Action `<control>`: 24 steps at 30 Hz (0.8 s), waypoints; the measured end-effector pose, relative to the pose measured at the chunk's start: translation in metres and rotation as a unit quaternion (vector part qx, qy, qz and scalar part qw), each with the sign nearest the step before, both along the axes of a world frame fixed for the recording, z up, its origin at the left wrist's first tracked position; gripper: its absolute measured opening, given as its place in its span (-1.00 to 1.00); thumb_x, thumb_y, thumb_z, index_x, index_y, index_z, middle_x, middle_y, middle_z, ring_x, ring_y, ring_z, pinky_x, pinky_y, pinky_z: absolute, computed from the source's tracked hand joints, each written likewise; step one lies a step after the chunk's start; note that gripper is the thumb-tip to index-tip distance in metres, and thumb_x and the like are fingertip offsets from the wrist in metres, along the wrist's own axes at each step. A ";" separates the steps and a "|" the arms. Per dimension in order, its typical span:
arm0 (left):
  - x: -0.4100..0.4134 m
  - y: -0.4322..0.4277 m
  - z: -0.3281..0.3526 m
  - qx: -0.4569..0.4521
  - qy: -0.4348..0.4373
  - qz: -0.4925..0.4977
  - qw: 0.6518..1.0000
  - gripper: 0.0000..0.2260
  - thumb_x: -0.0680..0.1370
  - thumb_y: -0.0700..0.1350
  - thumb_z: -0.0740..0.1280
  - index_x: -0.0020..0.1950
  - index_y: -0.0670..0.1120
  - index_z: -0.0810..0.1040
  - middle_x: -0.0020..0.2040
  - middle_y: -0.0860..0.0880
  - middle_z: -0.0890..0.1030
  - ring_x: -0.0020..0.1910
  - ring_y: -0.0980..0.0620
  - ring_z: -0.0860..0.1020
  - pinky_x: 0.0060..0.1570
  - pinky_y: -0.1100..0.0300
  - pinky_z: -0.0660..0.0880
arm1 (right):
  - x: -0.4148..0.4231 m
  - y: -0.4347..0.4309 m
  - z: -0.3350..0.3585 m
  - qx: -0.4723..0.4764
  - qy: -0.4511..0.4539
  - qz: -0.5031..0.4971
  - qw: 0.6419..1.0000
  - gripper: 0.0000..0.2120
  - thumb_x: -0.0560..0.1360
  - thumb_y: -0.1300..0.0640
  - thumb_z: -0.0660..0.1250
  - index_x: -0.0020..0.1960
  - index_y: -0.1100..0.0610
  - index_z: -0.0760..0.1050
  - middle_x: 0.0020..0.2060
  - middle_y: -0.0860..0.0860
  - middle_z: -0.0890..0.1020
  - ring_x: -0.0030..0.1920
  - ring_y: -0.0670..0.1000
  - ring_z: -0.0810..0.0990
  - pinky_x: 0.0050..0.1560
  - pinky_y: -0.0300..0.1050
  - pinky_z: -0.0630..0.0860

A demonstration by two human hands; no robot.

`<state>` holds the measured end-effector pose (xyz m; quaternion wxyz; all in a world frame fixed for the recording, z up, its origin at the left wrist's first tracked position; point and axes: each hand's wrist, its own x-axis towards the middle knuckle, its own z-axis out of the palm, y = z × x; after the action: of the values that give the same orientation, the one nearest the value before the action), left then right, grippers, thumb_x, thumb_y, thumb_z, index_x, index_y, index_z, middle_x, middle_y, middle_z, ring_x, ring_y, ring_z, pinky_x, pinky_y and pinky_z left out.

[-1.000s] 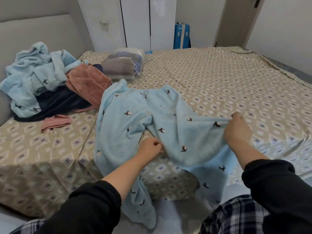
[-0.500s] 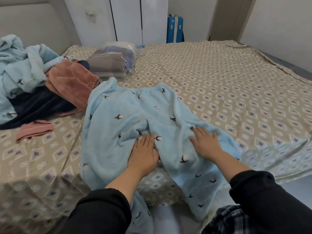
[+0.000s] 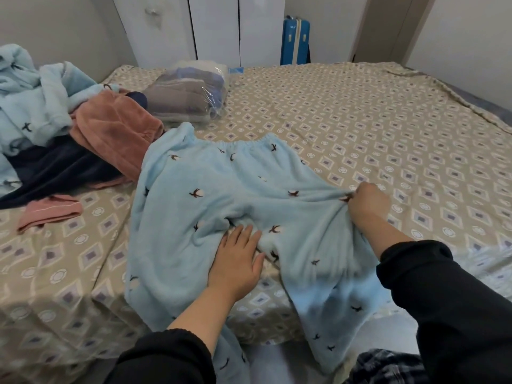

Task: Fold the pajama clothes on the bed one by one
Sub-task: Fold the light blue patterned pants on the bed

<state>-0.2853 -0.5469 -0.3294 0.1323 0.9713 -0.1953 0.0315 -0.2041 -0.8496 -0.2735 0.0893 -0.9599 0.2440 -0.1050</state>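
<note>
Light blue fleece pajama pants [image 3: 221, 189] with small dark bird prints lie spread on the bed [image 3: 360, 128], waistband away from me, both legs hanging over the near edge. My left hand [image 3: 238, 259] presses flat on the crotch area, fingers straight. My right hand [image 3: 368, 203] pinches the right outer edge of the pants near the hip, bunching the fabric. A pile of other pajama pieces sits at the left: a light blue top [image 3: 36, 106], a salmon-pink garment [image 3: 116, 128] and a dark navy one [image 3: 55, 173].
A clear plastic bag of folded clothes [image 3: 188, 92] lies behind the pants. A pink cuff [image 3: 50, 212] sticks out at the left. White wardrobe doors [image 3: 216, 29] and a blue suitcase [image 3: 295, 41] stand beyond the bed. Patterned sheet lies bare to the right.
My right hand went from lying flat on the right leg to pinching the pants' right edge farther out. My left hand stays flat near the crotch.
</note>
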 end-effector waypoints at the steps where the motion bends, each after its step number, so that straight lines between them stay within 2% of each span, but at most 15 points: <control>1: 0.000 0.000 0.000 0.003 -0.005 -0.001 1.000 -0.39 0.53 0.17 -0.12 0.51 -0.01 0.29 0.53 -0.05 0.26 0.52 -0.09 0.18 0.47 -0.01 0.09 | -0.001 -0.004 -0.002 0.020 -0.010 -0.019 1.000 -0.85 0.55 0.19 0.19 0.01 0.24 0.49 -0.02 0.20 0.58 -0.03 0.24 0.57 0.01 0.04 0.47; 4: -0.001 0.001 -0.001 0.014 -0.040 -0.020 0.999 -0.50 0.54 0.10 0.07 0.42 -0.02 0.44 0.42 -0.08 0.43 0.41 -0.14 0.38 0.34 -0.11 0.34 | -0.008 0.011 -0.011 0.016 -0.011 0.024 1.000 -0.77 0.56 0.19 0.15 0.14 0.27 0.47 0.11 0.21 0.53 0.10 0.25 0.49 0.07 0.07 0.40; 7: -0.003 0.003 -0.003 0.020 -0.070 -0.066 0.995 -0.54 0.53 0.04 0.13 0.37 -0.05 0.49 0.39 -0.06 0.48 0.36 -0.12 0.43 0.28 -0.11 0.41 | -0.035 0.050 -0.016 -0.003 -0.091 0.163 0.982 -0.70 0.53 0.20 0.15 0.21 0.27 0.46 0.18 0.22 0.51 0.18 0.28 0.47 0.16 0.16 0.36; 9: -0.004 0.003 -0.002 0.014 -0.072 -0.075 0.994 -0.56 0.51 0.02 0.14 0.33 -0.07 0.53 0.36 -0.06 0.51 0.33 -0.12 0.46 0.25 -0.11 0.45 | -0.063 0.074 -0.027 -0.006 -0.033 0.281 0.959 -0.49 0.54 -0.02 -0.03 0.34 0.22 0.40 0.33 0.18 0.44 0.34 0.24 0.39 0.33 0.20 0.22; 10: -0.004 0.003 -0.002 0.010 -0.069 -0.075 0.995 -0.56 0.51 0.02 0.14 0.32 -0.08 0.55 0.34 -0.07 0.52 0.32 -0.13 0.48 0.23 -0.11 0.46 | -0.076 0.081 -0.034 -0.010 0.022 0.312 0.950 -0.34 0.50 -0.14 -0.17 0.46 0.14 0.29 0.46 0.09 0.32 0.46 0.16 0.25 0.43 0.18 0.09; 12: -0.005 0.002 -0.001 0.000 -0.063 -0.072 0.995 -0.57 0.49 0.00 0.15 0.27 -0.09 0.57 0.31 -0.08 0.55 0.29 -0.13 0.50 0.21 -0.10 0.48 | -0.091 0.085 -0.045 -0.004 0.082 0.301 0.950 -0.24 0.43 -0.22 -0.35 0.56 -0.01 0.06 0.55 -0.04 0.06 0.55 0.01 -0.02 0.50 0.09 -0.14; 14: -0.006 0.002 0.001 -0.004 -0.060 -0.072 0.996 -0.59 0.47 -0.01 0.16 0.23 -0.09 0.60 0.27 -0.07 0.58 0.26 -0.13 0.52 0.19 -0.08 0.49 | -0.091 0.088 -0.047 -0.002 0.084 0.268 0.960 -0.28 0.45 -0.20 -0.34 0.58 -0.04 -0.01 0.56 -0.03 0.00 0.56 -0.01 -0.08 0.50 0.06 -0.21; 17: -0.007 0.004 0.003 0.006 -0.047 -0.077 0.996 -0.59 0.49 -0.03 0.14 0.23 -0.11 0.60 0.26 -0.09 0.58 0.25 -0.14 0.54 0.18 -0.08 0.51 | -0.085 0.094 -0.039 -0.016 0.125 0.252 0.959 -0.45 0.61 -0.06 -0.17 0.58 -0.03 -0.10 0.57 -0.02 -0.06 0.55 -0.02 -0.13 0.51 0.09 -0.22; 19: -0.010 0.007 0.004 0.005 -0.047 -0.093 0.995 -0.59 0.50 -0.06 0.12 0.22 -0.16 0.60 0.23 -0.14 0.60 0.22 -0.15 0.56 0.17 -0.07 0.52 | -0.084 0.100 -0.035 -0.018 0.156 0.234 0.959 -0.47 0.63 0.02 -0.15 0.58 -0.02 -0.15 0.57 -0.02 -0.11 0.55 -0.01 -0.16 0.51 0.14 -0.21; 22: -0.021 0.028 0.016 -0.019 -0.098 -0.136 0.986 -0.68 0.46 -0.12 0.15 0.00 -0.17 0.66 0.06 -0.14 0.65 0.12 -0.13 0.55 0.11 -0.02 0.53 | -0.089 0.119 -0.030 -0.015 0.184 0.188 0.965 -0.43 0.61 0.10 -0.12 0.58 0.03 -0.20 0.56 0.04 -0.17 0.55 0.04 -0.21 0.51 0.17 -0.17; 24: -0.028 0.056 0.021 -0.028 -0.139 -0.115 0.983 -0.71 0.45 -0.12 0.16 -0.09 -0.14 0.67 0.08 -0.12 0.64 0.14 -0.17 0.54 0.13 -0.05 0.51 | -0.100 0.138 -0.031 -0.002 0.178 0.164 0.970 -0.42 0.60 0.11 -0.09 0.57 0.09 -0.21 0.56 0.08 -0.17 0.55 0.07 -0.20 0.51 0.16 -0.13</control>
<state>-0.3138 -0.4906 -0.3082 0.1340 0.9243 -0.3215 0.1562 -0.3039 -0.7120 -0.3045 0.0586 -0.9902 0.0950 0.0836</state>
